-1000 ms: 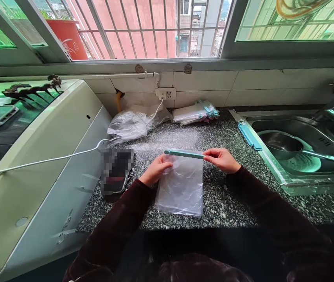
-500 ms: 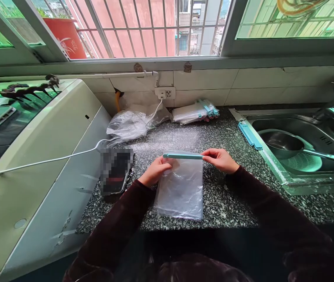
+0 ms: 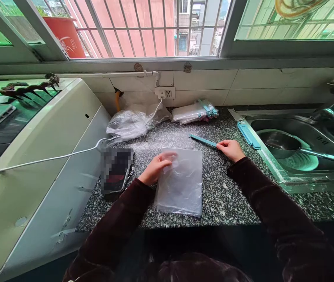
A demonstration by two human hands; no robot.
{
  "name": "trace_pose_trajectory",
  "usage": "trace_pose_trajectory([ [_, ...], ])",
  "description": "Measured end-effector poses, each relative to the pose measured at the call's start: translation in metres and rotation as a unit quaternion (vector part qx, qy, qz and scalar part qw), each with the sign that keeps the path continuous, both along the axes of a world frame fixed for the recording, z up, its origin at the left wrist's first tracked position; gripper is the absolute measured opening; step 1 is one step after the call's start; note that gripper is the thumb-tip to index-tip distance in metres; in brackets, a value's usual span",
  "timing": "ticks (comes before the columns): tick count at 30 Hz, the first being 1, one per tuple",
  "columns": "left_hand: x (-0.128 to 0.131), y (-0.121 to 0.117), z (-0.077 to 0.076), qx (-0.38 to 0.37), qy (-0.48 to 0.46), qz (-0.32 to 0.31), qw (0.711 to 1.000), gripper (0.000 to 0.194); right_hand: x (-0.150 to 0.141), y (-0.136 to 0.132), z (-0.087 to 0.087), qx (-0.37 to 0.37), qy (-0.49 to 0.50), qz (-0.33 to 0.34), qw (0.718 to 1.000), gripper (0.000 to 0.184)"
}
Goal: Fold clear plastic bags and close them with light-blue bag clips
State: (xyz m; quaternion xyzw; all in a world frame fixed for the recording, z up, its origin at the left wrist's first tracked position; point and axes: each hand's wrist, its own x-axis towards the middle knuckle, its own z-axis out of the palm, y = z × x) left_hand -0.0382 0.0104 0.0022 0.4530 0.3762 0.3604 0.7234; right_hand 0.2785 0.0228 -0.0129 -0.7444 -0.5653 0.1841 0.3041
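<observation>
dark maroon long sleeves with a velvety sheen and soft creases; bare hands.

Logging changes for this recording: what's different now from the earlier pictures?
The right hand has moved rightward, carrying the turquoise sealing clip away from the left hand and the top of the clear plastic bag. The left hand stays at the bag's upper left; the smartphone and the clips at the sink's edge stayed put.

Pale daylight glare on countertop

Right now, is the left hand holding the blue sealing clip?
No, the right hand pinches the blue sealing clip, while the left hand touches the plastic bag.
</observation>
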Motion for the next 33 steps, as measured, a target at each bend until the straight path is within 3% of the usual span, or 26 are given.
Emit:
trace_pose_trajectory([
  [4,0.0,0.001,0.0,-0.001,-0.012,0.019,1.0,0.036,-0.007,-0.004,0.006,-0.041,-0.105,-0.026,0.993,0.023],
  [8,0.001,0.002,0.0,0.002,-0.03,0.045,0.999,0.033,-0.024,-0.014,0.019,0.042,-0.137,-0.026,0.989,0.025],
  [10,0.001,0.002,0.0,0.011,-0.034,0.062,0.997,0.033,-0.038,-0.023,0.025,0.057,-0.052,0.048,0.996,0.028],
  [11,0.001,0.003,-0.001,0.016,-0.035,0.07,0.997,0.033,-0.046,-0.028,0.028,0.019,0.014,0.12,0.992,0.03],
  [13,0.0,0.004,-0.001,0.029,-0.035,0.088,0.995,0.033,-0.062,-0.036,0.03,-0.08,0.118,0.24,0.96,0.032],
  [15,-0.001,0.004,-0.002,0.034,-0.032,0.097,0.994,0.034,-0.074,-0.042,0.028,-0.128,0.176,0.281,0.935,0.03],
  [19,-0.003,0.006,-0.005,0.033,-0.03,0.074,0.996,0.043,-0.079,-0.041,0.019,-0.108,0.232,0.269,0.929,0.028],
  [23,-0.005,0.01,-0.009,0.041,0.03,0.027,0.998,0.039,-0.072,-0.036,0.016,-0.06,0.248,0.24,0.937,0.026],
  [28,-0.005,0.01,-0.011,0.053,0.081,0.043,0.994,0.037,-0.069,-0.036,0.014,-0.065,0.293,0.254,0.919,0.023],
  [33,-0.003,0.009,-0.01,0.087,0.064,0.067,0.992,0.038,-0.073,-0.033,0.011,-0.044,0.364,0.241,0.899,0.023],
])
